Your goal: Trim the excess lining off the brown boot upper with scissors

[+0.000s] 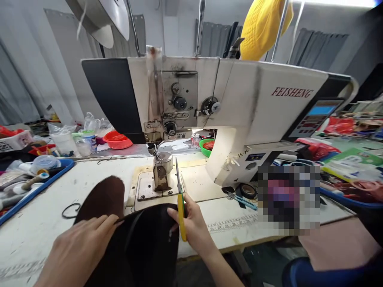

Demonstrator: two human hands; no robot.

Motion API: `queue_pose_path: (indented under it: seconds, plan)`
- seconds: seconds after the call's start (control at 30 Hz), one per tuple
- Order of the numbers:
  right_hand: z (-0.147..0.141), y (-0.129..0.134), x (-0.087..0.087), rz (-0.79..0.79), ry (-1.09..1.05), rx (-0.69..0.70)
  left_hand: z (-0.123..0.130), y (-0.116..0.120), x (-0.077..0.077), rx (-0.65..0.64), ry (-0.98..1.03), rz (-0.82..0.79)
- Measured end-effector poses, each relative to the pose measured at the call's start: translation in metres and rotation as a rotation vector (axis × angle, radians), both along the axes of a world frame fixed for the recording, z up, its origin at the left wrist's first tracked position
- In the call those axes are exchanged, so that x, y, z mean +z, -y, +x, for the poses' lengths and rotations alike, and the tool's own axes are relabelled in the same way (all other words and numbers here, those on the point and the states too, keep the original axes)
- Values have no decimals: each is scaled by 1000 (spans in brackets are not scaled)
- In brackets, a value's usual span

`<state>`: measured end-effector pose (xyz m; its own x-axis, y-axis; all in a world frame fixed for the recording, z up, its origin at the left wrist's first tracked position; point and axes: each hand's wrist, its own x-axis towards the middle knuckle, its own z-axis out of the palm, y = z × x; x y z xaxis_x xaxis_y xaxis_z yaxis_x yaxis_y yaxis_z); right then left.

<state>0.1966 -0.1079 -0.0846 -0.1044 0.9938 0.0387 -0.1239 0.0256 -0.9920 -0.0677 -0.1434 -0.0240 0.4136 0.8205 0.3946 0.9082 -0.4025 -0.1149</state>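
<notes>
My left hand (82,243) lies flat on a dark brown and black leather piece (143,243) at the table's front edge. My right hand (191,227) grips the same piece's right edge and holds yellow-handled thread snips (180,203) upright, blades pointing up. The snips' tip stands just right of the post (162,171) of the white sewing machine (239,107). A brown flap of the piece (106,197) rises left of the post.
A blue tray (36,187) of tools and cups sits at the left, a red bowl (117,140) and green bowl (206,145) behind. A black ring (71,210) lies on the table. Blue scissors (243,200) and a tape roll (248,191) lie at the right. Clutter fills the far right.
</notes>
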Motion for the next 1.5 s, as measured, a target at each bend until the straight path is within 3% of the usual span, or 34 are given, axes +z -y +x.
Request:
queue_pose_path:
  seconds: [0.1,0.2,0.27,0.3,0.47,0.6,0.67,0.77,0.83,0.97,1.07,1.2,1.37,1.5]
  plan:
    - [22,9,-1,-65,24,127,3,23,4,16,65,-238]
    - [39,17,-5,-75,165,122,20,25,5,-47,9,-475]
    - [41,22,-10,-55,318,35,35,15,1,131,-200,-692]
    - [40,25,-13,-49,404,-12,43,10,-2,147,-237,-731]
    - [31,39,-19,-87,722,-107,78,3,-28,192,-252,-617]
    - [23,46,-16,-128,825,-72,101,-3,-50,114,358,-608]
    - [23,47,-17,-145,849,-47,112,-13,-59,59,554,-596]
    - [41,47,-20,-142,852,-7,122,-25,-66,-130,591,-681]
    - [70,50,-23,-114,850,10,123,-27,-68,-263,550,-752]
    - [144,71,-25,17,916,0,118,-28,-75,-364,474,-791]
    - [174,86,-21,77,1067,74,113,-29,-82,-421,508,-821]
    - [170,81,-13,158,1222,241,113,-32,-86,-410,608,-874]
    - [158,60,-7,30,1251,418,116,-32,-84,-352,596,-899]
    - [165,47,-6,56,1236,492,116,-32,-83,-333,569,-907]
